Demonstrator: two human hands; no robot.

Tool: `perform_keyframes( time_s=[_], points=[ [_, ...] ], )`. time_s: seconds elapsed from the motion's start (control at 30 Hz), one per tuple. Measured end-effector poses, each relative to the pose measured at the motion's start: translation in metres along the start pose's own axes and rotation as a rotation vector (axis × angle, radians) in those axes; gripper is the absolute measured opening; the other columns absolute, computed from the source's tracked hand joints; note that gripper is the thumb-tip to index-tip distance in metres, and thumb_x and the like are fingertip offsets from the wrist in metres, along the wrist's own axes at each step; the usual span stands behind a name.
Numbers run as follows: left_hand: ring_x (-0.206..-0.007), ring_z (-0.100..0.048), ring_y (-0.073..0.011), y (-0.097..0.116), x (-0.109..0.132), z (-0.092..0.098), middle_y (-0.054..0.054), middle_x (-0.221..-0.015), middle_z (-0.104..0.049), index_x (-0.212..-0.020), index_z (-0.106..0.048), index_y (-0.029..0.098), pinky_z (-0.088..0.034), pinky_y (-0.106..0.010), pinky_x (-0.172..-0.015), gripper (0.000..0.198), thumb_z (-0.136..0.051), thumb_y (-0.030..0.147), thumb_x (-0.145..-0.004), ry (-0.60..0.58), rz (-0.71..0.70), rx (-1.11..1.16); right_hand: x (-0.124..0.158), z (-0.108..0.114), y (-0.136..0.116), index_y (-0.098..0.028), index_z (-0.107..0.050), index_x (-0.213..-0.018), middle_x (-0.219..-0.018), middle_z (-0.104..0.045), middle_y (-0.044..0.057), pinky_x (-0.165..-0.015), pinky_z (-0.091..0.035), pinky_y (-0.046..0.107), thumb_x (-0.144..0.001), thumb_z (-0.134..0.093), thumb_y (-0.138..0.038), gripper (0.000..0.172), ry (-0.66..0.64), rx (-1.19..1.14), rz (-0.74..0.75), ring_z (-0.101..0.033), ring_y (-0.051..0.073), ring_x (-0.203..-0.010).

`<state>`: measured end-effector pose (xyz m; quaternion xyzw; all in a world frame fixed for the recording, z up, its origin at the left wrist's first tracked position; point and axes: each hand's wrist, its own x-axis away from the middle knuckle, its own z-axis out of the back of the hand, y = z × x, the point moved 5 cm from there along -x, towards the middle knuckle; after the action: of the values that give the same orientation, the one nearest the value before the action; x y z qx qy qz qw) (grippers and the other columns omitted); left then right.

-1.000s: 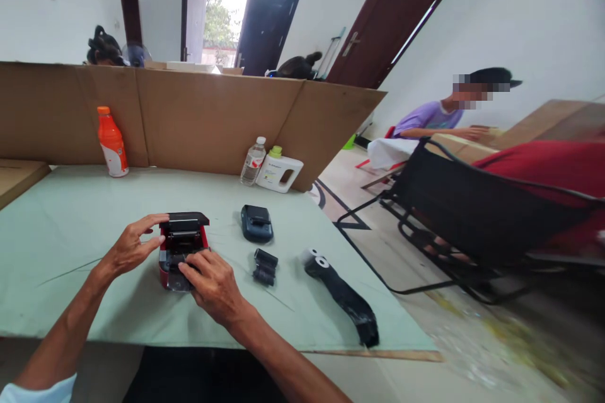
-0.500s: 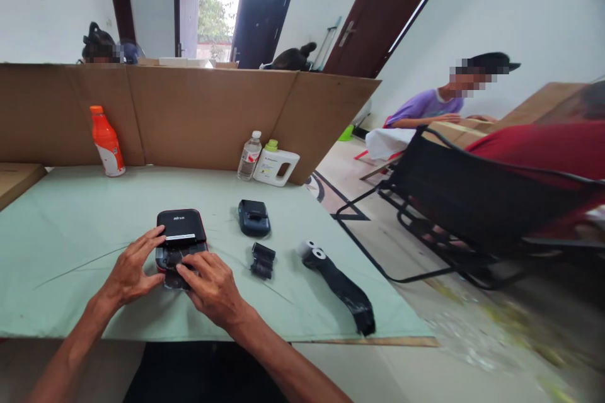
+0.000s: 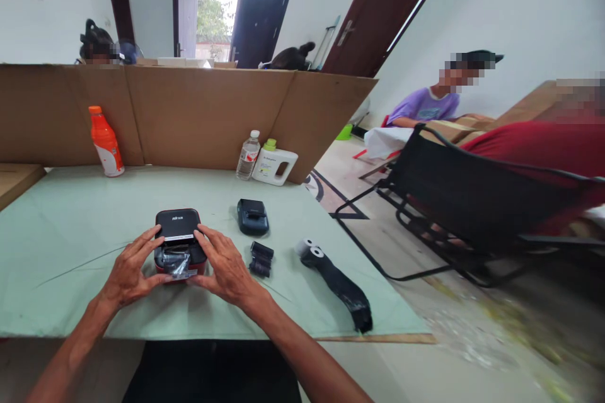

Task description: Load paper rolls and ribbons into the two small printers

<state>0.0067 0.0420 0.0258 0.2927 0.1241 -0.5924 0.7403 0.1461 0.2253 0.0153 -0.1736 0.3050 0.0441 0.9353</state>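
A small black portable printer with red sides stands on the table in front of me, a white strip across its upper part. Clear plastic film bulges from its front opening, over something dark that I cannot make out. My left hand grips the left side, fingers on the top edge and thumb at the front. Opposite it, my right hand grips the right side in the same way. Right of the printer lie a smaller dark blue-black device and dark ribbon rolls.
A white roll and a long black wrapped item lie at the table's right. An orange bottle, a water bottle and a white jug stand by the cardboard partition. Other people sit beyond the table.
My right hand has moved from the printer's front opening to its right side. The film there now bulges up over the opening instead of hanging down in front.
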Motion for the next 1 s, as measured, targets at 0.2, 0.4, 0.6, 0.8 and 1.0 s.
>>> perform_keyframes(
  time_s=[0.2,0.4,0.6,0.8,1.0],
  points=[
    [-0.142,-0.054,-0.0341,0.0023,-0.0004,0.0001,-0.016,-0.158,-0.051,-0.146,-0.051,0.024,-0.052,-0.055,-0.112,0.067,-0.076,0.029,-0.084,-0.007,0.02,-0.029,0.005,-0.0108,0.0085,-0.017,-0.042,-0.156,-0.158,-0.047,0.023,-0.109,-0.048,0.058,-0.08,-0.087,-0.038,0.091,-0.046,-0.009,-0.056,-0.052,0.039,-0.139],
    [-0.14,-0.056,-0.0355,0.0063,-0.0029,-0.0003,-0.017,-0.154,-0.055,-0.14,-0.057,0.023,-0.051,-0.056,-0.112,0.065,-0.08,0.044,-0.084,0.014,-0.019,-0.048,0.0044,-0.0104,0.0095,-0.017,-0.053,-0.148,-0.153,-0.054,0.021,-0.108,-0.05,0.057,-0.079,-0.089,-0.043,0.082,0.003,-0.016,-0.062,-0.056,0.038,-0.134],
    [-0.141,-0.054,-0.0364,0.0068,-0.0038,0.0011,-0.016,-0.154,-0.056,-0.137,-0.059,0.023,-0.05,-0.058,-0.112,0.057,-0.076,0.036,-0.084,-0.012,-0.024,-0.109,0.0021,-0.0083,0.0055,-0.016,-0.055,-0.146,-0.154,-0.054,0.021,-0.107,-0.051,0.058,-0.078,-0.091,-0.04,0.08,-0.019,0.001,-0.071,-0.055,0.039,-0.135],
    [-0.137,-0.058,-0.0364,0.005,-0.0032,-0.0006,-0.017,-0.155,-0.055,-0.147,-0.051,0.024,-0.053,-0.056,-0.107,0.069,-0.076,0.046,-0.086,-0.047,0.006,-0.101,0.0077,-0.0122,0.0024,-0.018,-0.044,-0.155,-0.161,-0.044,0.021,-0.109,-0.049,0.058,-0.083,-0.085,-0.034,0.084,-0.03,-0.002,-0.113,-0.05,0.038,-0.141],
    [-0.136,-0.057,-0.0349,0.0049,-0.0062,-0.001,-0.015,-0.153,-0.056,-0.141,-0.057,0.025,-0.051,-0.055,-0.11,0.061,-0.076,0.034,-0.084,-0.022,-0.007,-0.04,0.004,-0.0119,0.0079,-0.02,-0.052,-0.149,-0.159,-0.048,0.02,-0.107,-0.05,0.059,-0.079,-0.089,-0.037,0.081,-0.053,-0.03,-0.102,-0.052,0.039,-0.139]
  ],
)
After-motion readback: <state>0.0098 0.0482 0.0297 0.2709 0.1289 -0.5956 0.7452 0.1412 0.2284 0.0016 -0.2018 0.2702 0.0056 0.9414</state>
